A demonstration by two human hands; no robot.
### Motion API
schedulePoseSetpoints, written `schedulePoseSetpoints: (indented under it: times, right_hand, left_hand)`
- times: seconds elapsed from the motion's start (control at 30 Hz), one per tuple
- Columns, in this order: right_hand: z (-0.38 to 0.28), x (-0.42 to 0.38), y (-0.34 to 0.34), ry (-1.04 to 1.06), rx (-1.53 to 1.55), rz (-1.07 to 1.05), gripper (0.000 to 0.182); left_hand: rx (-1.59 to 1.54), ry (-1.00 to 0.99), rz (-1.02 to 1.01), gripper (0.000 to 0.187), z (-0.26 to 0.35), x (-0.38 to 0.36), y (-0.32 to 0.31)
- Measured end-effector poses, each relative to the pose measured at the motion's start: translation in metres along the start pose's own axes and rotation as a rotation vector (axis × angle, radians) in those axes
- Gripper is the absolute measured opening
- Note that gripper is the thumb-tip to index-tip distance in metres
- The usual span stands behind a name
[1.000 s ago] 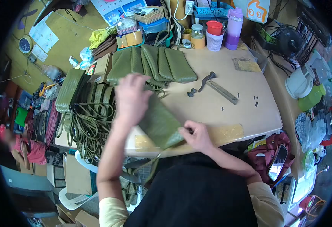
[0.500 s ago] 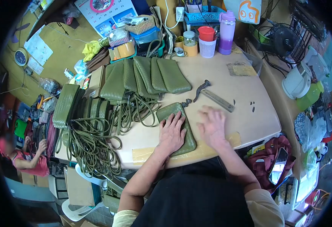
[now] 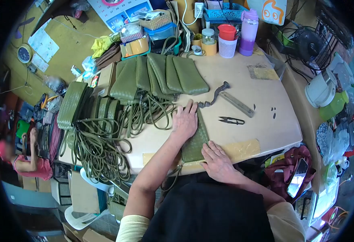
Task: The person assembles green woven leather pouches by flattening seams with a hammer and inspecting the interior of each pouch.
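the right hand (image 3: 217, 161) has slid back onto the green woven pouch's (image 3: 195, 141) near end; the left hand (image 3: 185, 120) is pressing flat above, neither gripping. the pouch is overhanging the table (image 3: 261, 97) edge and could be slipping off.

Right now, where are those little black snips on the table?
In the head view, the black snips lie bare on the table, right of the left hand, just below the metal bar.
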State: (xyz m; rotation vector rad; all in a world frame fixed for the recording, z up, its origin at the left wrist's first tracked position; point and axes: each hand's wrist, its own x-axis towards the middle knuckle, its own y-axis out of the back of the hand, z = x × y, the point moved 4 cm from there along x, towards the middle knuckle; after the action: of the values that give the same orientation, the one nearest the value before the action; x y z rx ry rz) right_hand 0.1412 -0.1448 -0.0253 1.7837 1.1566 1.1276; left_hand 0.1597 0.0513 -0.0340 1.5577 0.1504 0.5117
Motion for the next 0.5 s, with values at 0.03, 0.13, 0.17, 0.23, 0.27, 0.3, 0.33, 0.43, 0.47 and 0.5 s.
schedulePoseSetpoints:
  times: [0.03,0.13,0.17,0.23,0.27,0.3,0.33,0.43,0.47,0.5]
  right_hand:
    - [0.001,-0.002,0.004,0.007,0.001,-0.005,0.043]
    - [0.013,0.003,0.023,0.018,0.133,-0.047,0.031]
    - [0.016,0.012,0.03,0.026,0.13,-0.044,0.031]
    - [0.033,0.028,0.039,-0.253,0.368,-0.043,0.03]
    - [0.04,0.035,0.034,-0.277,0.402,-0.017,0.033]
    - [0.044,0.038,0.023,-0.282,0.398,-0.016,0.033]
    - [0.042,0.043,0.012,-0.132,0.162,-0.007,0.039]
    - [0.029,0.042,-0.012,-0.005,-0.112,-0.049,0.053]
    - [0.025,0.038,-0.013,0.0,-0.188,-0.046,0.052]
    - [0.02,0.034,-0.011,0.005,-0.263,-0.048,0.051]
  left_hand:
    - [0.022,0.01,0.029,0.047,0.001,0.0,0.0]
    - [0.057,0.015,0.056,0.05,0.016,-0.024,0.0]
    - [0.064,-0.004,0.046,0.052,0.02,-0.033,0.003]
    - [0.046,-0.005,0.047,0.053,0.021,-0.041,0.012]
    - [0.026,-0.001,0.023,0.053,0.02,-0.04,0.017]
    - [0.001,0.007,0.003,0.053,0.02,-0.037,0.018]
    - [-0.007,0.008,0.006,0.053,0.018,-0.034,0.017]
    - [-0.06,-0.018,0.033,0.054,0.011,-0.025,0.015]
    - [-0.072,0.003,0.034,0.054,0.012,-0.024,0.016]
    - [-0.087,0.028,0.032,0.054,0.014,-0.026,0.018]
